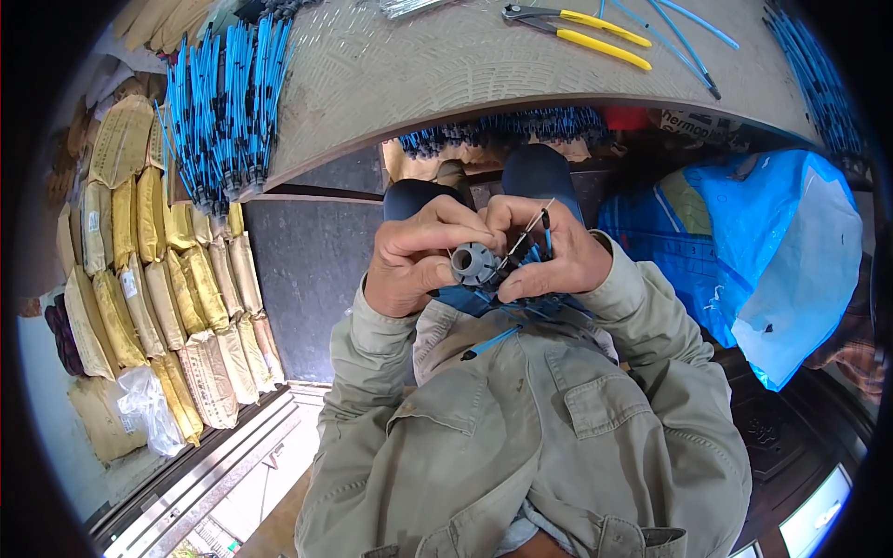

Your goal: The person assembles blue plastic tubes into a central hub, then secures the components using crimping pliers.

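Over my lap, my left hand [405, 260] is closed around a grey round plastic part [475, 268] with a central hole and slots about its rim. My right hand [567, 256] meets it from the other side, its fingers curled and its thumb bent in. Thin blue-and-black rods [533, 255] and a pale thin strand run between the right hand's fingers, close beside the grey part. More of these rods lie on my lap below both hands, one with a black tip [490, 343] pointing left. Where the fingertips meet, the exact contact is hidden.
Ahead is a table [372, 84] with yellow-handled pliers [595, 37], loose blue rods [679, 46] and a big rod bundle [228, 107] at its left edge. Stacked yellow and tan packages [153, 260] stand left. On my right sits a blue-and-white plastic sack [753, 251].
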Available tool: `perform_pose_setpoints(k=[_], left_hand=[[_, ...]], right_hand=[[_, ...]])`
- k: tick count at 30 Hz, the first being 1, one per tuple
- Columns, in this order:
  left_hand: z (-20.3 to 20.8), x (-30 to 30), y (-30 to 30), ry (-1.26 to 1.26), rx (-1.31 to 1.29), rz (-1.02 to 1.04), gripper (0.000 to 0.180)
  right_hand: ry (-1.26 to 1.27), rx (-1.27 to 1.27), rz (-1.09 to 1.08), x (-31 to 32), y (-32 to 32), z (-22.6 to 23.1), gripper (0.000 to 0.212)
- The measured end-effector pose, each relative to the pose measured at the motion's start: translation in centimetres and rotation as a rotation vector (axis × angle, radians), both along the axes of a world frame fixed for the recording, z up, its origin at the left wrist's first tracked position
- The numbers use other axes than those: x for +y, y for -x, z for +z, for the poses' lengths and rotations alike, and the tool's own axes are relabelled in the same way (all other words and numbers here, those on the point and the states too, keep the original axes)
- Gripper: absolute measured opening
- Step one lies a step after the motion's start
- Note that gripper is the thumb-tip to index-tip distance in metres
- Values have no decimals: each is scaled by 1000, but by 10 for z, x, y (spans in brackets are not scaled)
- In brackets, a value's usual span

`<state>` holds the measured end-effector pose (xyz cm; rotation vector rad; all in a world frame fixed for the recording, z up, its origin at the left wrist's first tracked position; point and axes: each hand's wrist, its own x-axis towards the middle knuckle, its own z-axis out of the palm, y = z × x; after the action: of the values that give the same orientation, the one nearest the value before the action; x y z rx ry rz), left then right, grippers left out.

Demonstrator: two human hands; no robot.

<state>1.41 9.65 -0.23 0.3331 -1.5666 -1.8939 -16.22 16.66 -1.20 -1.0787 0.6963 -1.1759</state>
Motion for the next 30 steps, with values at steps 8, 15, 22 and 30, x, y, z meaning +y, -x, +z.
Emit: perform_pose_setpoints(k=[8, 15, 22, 30], left_hand=[[3, -1, -4, 4, -13, -16, 32], [2, -2, -6, 0, 39, -98, 35], [5, -21, 2, 150, 124, -237, 32], [16, -28, 15, 360, 154, -435, 35]], right_hand=[[71, -9, 17, 2, 0, -1, 34], [50, 10, 48, 7, -2, 7, 41], [116, -117, -70, 3, -3, 3, 37], [18, -62, 224, 18, 16, 7, 25]])
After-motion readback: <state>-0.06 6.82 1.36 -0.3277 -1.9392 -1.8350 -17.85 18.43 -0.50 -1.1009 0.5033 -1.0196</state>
